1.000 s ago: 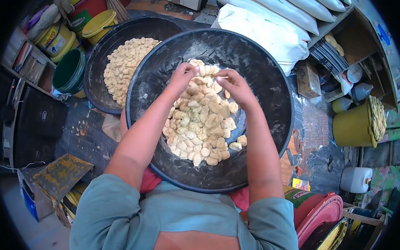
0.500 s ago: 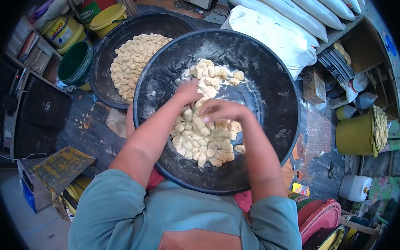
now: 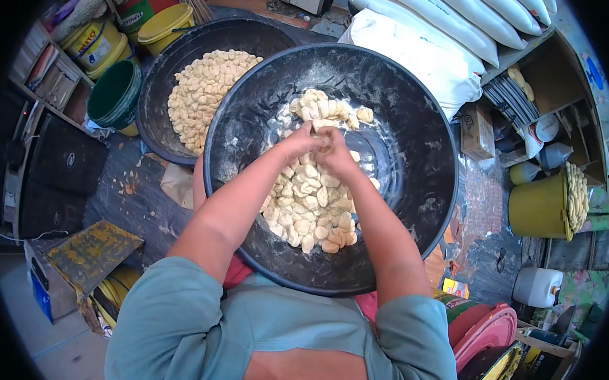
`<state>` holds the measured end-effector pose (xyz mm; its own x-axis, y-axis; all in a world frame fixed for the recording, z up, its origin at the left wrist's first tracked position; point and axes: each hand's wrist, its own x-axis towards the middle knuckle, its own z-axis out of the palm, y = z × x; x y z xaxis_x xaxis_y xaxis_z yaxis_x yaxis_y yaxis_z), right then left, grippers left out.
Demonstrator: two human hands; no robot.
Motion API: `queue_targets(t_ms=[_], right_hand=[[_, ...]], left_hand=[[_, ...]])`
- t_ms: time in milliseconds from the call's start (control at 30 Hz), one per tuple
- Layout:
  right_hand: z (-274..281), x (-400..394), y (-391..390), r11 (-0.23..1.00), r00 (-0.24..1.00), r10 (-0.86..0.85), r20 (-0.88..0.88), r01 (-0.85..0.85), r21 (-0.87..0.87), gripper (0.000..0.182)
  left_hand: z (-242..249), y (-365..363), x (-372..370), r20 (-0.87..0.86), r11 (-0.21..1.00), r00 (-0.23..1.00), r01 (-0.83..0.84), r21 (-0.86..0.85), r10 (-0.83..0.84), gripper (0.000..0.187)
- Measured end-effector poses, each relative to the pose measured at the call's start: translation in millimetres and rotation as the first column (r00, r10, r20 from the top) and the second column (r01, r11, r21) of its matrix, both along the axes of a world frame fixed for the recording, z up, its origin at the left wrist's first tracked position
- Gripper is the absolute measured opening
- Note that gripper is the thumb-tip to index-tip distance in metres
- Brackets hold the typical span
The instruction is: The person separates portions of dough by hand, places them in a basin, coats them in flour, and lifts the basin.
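Left hand (image 3: 302, 142) and right hand (image 3: 336, 155) together over middle of large black basin (image 3: 416, 202), fingertips meeting; cannot tell if piece pinched between them. Pale dough pieces (image 3: 312, 207) heaped in basin on near side of hands, heap running up beneath wrists. Smaller dough cluster (image 3: 330, 109) just beyond fingertips, far side, stretching right. Second basin (image 3: 153, 109), far left, holds more pieces (image 3: 210, 91), well apart from both hands.

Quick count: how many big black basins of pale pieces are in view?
2. The near basin lies under the left hand and right hand; the far basin sits behind, leftward, partly hidden. Others may be out of sight.
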<state>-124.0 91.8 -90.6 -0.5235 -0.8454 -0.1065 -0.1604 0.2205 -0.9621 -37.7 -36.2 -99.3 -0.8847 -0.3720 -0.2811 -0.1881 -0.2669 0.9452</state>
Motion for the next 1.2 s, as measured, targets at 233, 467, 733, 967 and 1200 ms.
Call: queue_targets(t_ms=[233, 467, 733, 967, 1200], right_hand=[[68.6, -4.1, 10.7, 0.966, 0.964, -0.078, 0.255, 0.136, -0.219, 0.045], [106.2, -4.1, 18.9, 0.896, 0.935, -0.080, 0.345, 0.219, -0.386, 0.035], [127.7, -26.6, 36.3, 0.966, 0.967, -0.243, 0.075, 0.248, -0.077, 0.027], [133.3, -7.7, 38.5, 0.996, 0.902, -0.027, -0.432, -0.014, -0.090, 0.027], [148.0, -19.6, 43.6, 0.930, 0.944, -0.254, 0.211, 0.298, -0.215, 0.018]], left_hand=[[59.3, 1.5, 5.1, 0.053, 0.964, 0.990, 0.112, 0.242, -0.128, 0.050], [96.0, 19.2, 18.4, -0.124, 0.931, 0.959, 0.279, 0.235, -0.256, 0.047], [97.7, 13.6, 20.3, -0.139, 0.963, 0.954, 0.255, -0.087, -0.265, 0.027], [116.4, 25.2, 28.4, -0.279, 0.924, 0.950, 0.228, 0.308, -0.141, 0.030], [105.2, 9.0, 21.4, -0.279, 0.904, 0.952, 0.229, 0.361, -0.130, 0.036]])
